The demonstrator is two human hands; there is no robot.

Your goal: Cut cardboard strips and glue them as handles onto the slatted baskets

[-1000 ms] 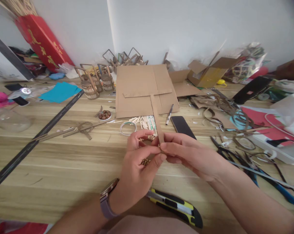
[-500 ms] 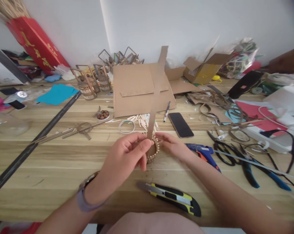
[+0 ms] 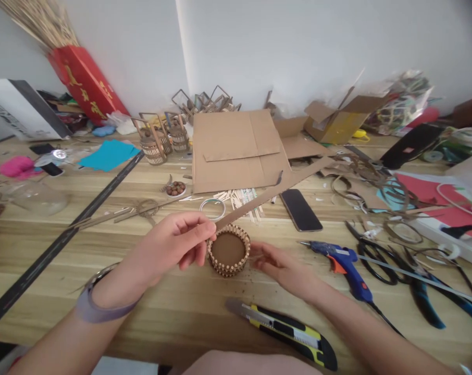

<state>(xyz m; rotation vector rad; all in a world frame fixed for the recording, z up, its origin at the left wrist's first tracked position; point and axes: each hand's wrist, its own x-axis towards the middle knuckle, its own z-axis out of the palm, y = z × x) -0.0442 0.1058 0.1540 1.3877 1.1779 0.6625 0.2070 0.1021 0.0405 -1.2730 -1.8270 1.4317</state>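
A long cardboard strip [image 3: 265, 197] is pinched by one end between the thumb and fingers of my left hand [image 3: 177, 242]. It slants up to the right above the table. Below that end stands a small round cup of short wooden sticks [image 3: 228, 271] with a brown cardboard floor. My right hand [image 3: 278, 265] is at the cup's right side, its fingers loosely bent and apart; whether they touch the wall I cannot tell. A yellow and black utility knife [image 3: 290, 333] lies in front of the cup, blade pointing left.
To the right are a blue glue gun [image 3: 343, 260], black scissors [image 3: 376, 260], pliers [image 3: 423, 297] and a phone [image 3: 301, 210]. Behind are cut sticks [image 3: 239, 200], a tape ring [image 3: 212, 209], cardboard sheets [image 3: 236, 135], a bowl of brown beads [image 3: 176, 188] and small model buckets [image 3: 153, 148].
The strip has swung from nearly upright to a rightward slant. My left hand has shifted left, uncovering the cup's inside. The right hand remains beside the cup; the camera view has also shifted.
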